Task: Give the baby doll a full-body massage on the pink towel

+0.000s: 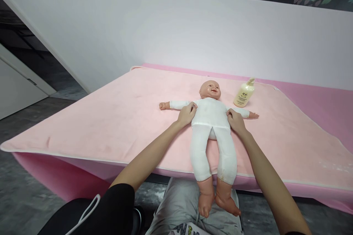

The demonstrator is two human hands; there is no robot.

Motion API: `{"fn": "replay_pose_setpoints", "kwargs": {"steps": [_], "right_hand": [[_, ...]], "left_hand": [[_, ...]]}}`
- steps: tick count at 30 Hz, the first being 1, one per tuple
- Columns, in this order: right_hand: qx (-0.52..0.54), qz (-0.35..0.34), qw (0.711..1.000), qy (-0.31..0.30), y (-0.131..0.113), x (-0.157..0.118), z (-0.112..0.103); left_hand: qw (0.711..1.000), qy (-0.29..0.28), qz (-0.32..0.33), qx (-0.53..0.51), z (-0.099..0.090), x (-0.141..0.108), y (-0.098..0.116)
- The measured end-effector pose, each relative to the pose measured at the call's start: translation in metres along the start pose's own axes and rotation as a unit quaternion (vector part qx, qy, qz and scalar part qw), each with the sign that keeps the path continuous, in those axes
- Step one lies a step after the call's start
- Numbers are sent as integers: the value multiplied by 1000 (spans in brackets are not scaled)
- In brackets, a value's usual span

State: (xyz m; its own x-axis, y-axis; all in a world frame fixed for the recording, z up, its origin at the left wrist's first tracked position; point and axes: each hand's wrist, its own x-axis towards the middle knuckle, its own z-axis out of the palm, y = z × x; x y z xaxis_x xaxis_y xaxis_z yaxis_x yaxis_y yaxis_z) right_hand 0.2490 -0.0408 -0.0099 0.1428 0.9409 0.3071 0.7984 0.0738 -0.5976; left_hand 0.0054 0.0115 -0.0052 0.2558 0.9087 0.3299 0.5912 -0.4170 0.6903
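Observation:
A baby doll (pixel 211 114) with a white cloth body lies on its back, head away from me and feet hanging past the table's front edge. Its arms are stretched out to both sides. My left hand (pixel 187 114) is closed at the doll's side, just under the arm on the left, fingers pinched against the white cloth. On the other side my right hand (pixel 236 121) is closed in the same way by the opposite underarm. The undersides of both hands' fingers are partly hidden. Beyond the right hand stands a pale yellow pump bottle (pixel 243 94).
A light pink blanket (pixel 116 117) covers the table, with a darker pink cloth (pixel 325 106) beneath it. Behind the table rises a white partition (pixel 176 33). My lap (pixel 176 202) is below the front edge. A white cabinet (pixel 22 77) stands at far left.

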Motion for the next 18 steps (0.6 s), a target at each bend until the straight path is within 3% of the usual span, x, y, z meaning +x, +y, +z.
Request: {"fn": "replay_pose_setpoints", "kwargs": {"steps": [6, 11, 18], "right_hand": [[0, -9, 1000, -2, 0, 0, 0], [-3, -2, 1000, -3, -1, 0, -1], [6, 17, 1000, -17, -6, -1, -3]], "left_hand": [[997, 57, -14, 55, -5, -3, 8], [993, 105, -30, 33, -10, -3, 11], [992, 117, -21, 39, -12, -2, 11]]}}
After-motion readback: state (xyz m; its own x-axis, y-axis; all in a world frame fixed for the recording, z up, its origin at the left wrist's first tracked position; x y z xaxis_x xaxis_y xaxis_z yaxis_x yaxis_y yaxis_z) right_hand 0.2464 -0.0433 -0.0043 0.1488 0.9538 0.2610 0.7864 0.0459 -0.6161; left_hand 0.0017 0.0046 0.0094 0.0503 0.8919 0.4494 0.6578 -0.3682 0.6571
